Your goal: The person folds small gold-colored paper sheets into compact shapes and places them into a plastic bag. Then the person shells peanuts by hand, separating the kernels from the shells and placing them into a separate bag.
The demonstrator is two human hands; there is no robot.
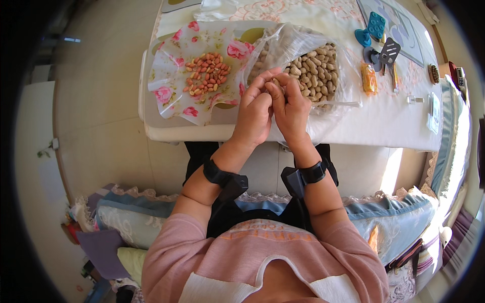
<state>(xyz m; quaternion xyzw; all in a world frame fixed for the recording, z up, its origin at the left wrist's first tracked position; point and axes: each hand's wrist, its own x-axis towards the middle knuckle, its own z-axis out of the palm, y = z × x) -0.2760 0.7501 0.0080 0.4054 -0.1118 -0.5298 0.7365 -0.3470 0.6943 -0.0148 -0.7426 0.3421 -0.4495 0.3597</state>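
Note:
My left hand (258, 103) and my right hand (291, 101) meet above the table's front part, fingers closed and fingertips together. Between them a small tan peanut (275, 81) shows in part; the fingers cover most of it. Just beyond my hands, a clear plastic bag (283, 38) lies open around a heap of unshelled peanuts (317, 70). To the left, a pile of shelled reddish peanut kernels (207, 73) rests on a flower-printed plastic sheet (169, 70).
On the table's (376, 121) right side stand blue and grey phone holders (376, 25). Near them lies an orange packet (369, 79). A clear plastic package (433, 113) is at the right edge. A blue sofa seat (389, 214) with lace trim is behind me.

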